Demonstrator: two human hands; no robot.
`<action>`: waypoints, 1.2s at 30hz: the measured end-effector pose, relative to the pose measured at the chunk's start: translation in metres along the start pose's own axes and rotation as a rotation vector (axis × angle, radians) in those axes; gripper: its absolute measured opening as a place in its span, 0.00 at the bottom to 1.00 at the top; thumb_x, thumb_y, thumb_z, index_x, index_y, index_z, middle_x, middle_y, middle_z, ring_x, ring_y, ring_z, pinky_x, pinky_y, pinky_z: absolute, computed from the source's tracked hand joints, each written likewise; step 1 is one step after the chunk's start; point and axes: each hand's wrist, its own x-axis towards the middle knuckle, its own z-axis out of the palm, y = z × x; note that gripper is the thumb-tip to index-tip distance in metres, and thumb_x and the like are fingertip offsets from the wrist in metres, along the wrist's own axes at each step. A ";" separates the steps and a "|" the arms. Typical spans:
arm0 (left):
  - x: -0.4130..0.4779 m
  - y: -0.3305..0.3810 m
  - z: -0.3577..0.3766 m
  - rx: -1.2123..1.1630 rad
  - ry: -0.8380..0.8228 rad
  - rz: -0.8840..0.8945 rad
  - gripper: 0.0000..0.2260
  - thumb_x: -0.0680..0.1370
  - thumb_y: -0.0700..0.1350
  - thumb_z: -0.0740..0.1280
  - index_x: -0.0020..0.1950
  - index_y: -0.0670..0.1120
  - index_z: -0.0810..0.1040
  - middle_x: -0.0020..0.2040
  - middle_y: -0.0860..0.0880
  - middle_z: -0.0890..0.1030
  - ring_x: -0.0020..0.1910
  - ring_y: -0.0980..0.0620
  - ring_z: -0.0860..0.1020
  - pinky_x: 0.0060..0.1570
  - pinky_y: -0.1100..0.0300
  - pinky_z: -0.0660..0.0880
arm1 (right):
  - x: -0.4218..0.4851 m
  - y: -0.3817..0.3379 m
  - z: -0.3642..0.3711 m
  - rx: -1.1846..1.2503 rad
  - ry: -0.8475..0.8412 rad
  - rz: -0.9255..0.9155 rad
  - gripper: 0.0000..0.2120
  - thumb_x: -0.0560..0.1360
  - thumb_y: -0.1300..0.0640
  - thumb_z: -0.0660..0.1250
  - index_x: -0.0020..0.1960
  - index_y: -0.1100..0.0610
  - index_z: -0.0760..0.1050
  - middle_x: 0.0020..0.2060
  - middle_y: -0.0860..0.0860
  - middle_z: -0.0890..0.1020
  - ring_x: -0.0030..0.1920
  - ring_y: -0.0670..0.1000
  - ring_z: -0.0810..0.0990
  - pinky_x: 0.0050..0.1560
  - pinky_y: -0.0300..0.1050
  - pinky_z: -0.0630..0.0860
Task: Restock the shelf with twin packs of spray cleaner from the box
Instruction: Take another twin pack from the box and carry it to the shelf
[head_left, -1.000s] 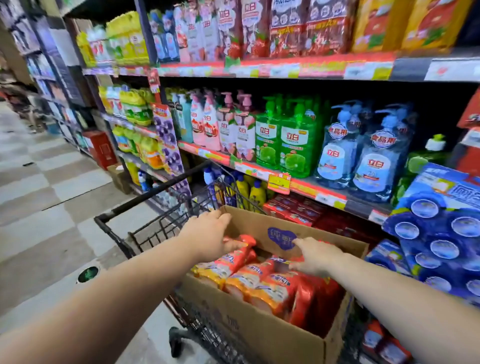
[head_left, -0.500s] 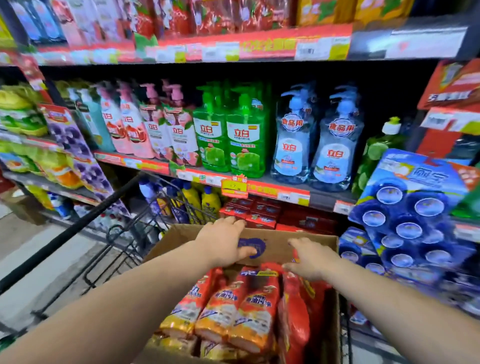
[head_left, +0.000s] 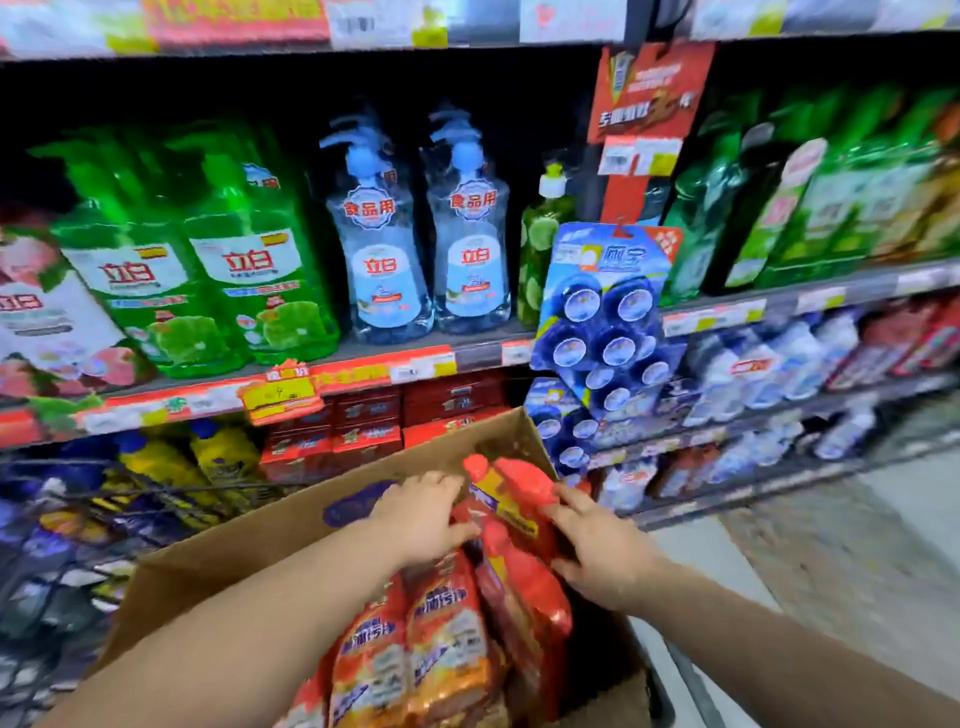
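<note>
Red shrink-wrapped twin pack of spray cleaner (head_left: 511, 501) rises at the brown cardboard box's (head_left: 249, 551) one o'clock corner, left hand (head_left: 423, 514) and right hand (head_left: 597, 551) clamped on opposite sides, steadying its bulk.

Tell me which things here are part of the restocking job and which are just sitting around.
Job:
red twin pack of spray cleaner
brown cardboard box
left hand
right hand

Just there:
green pump bottles of dish soap
clear blue pump bottles
hanging blue toilet-block cards
</note>
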 end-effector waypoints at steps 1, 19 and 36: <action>0.002 -0.003 0.005 -0.010 -0.009 0.023 0.31 0.77 0.61 0.60 0.75 0.47 0.58 0.74 0.44 0.63 0.72 0.43 0.64 0.69 0.48 0.64 | -0.006 -0.004 0.006 0.045 0.007 0.036 0.27 0.78 0.54 0.61 0.75 0.53 0.58 0.76 0.50 0.57 0.74 0.51 0.62 0.69 0.41 0.60; -0.006 -0.048 0.025 -0.071 -0.021 0.224 0.27 0.78 0.56 0.62 0.75 0.50 0.60 0.72 0.46 0.66 0.69 0.45 0.68 0.66 0.51 0.68 | -0.029 -0.055 0.072 0.732 0.175 0.587 0.27 0.64 0.49 0.78 0.60 0.54 0.75 0.49 0.48 0.81 0.54 0.49 0.79 0.51 0.38 0.71; -0.015 -0.062 0.009 -0.403 -0.076 0.173 0.39 0.71 0.56 0.72 0.76 0.47 0.57 0.75 0.45 0.61 0.74 0.48 0.62 0.71 0.58 0.60 | -0.016 -0.070 0.020 1.301 0.757 0.395 0.14 0.62 0.67 0.78 0.42 0.54 0.79 0.33 0.49 0.85 0.32 0.46 0.82 0.37 0.43 0.80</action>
